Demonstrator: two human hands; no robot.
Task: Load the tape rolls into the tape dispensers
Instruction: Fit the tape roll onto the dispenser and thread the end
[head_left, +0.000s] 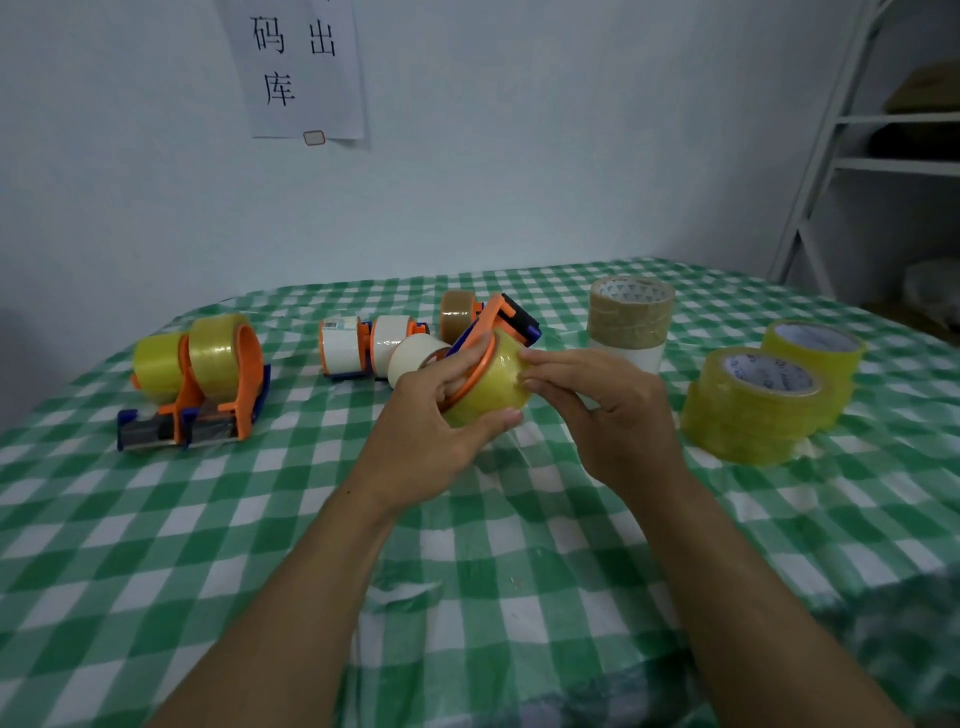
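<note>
The left hand (436, 426) grips the dispenser (493, 332) and its yellow roll (491, 387), while the right hand's (608, 415) curled fingertips (532, 384) touch the roll.

Glossy yellow tape roll (491, 387), orange plastic dispenser (496, 322), checked tablecloth (467, 545).

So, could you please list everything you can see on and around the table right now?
loaded dispensers: two, orange-blue with yellow tape, table's left
white-tape dispensers: two, orange, centre back
white roll: one, behind left hand
brown roll: one, centre back
held dispenser: one, orange-blue, centre
yellow roll: one, between the hands
brown-and-white stack: one, right of centre
yellow stacks: two, far right
tablecloth: green-white checks
paper sign: white, wall
shelf: white, right
left hand: grips held dispenser
right hand: holds yellow roll
</note>
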